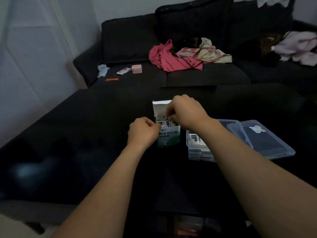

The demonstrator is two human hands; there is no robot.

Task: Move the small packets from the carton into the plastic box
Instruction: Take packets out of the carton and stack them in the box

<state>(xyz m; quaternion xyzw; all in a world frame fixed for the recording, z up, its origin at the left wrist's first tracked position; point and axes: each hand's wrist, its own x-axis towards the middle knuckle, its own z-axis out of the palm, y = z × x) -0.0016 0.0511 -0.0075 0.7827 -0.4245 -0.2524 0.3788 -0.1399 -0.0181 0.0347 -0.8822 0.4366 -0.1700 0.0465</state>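
A white and green carton [169, 138] stands upright on the dark surface, its top flap [161, 107] raised. Small packets [163, 121] show in its open mouth. My left hand [143, 130] grips the carton's left edge near the top. My right hand [185, 112] is over the opening, fingertips pinched on the packets inside. To the right sits a clear plastic box [193, 152] with several packets [197, 139] in it; my right forearm covers part of it.
The box's clear lid [267, 140] lies open to the right. A dark sofa [205, 76] behind holds pink clothing [169, 59], a beige bag [204, 54], a small pink case [136, 68] and an orange strip [112, 79]. A white wall is on the left.
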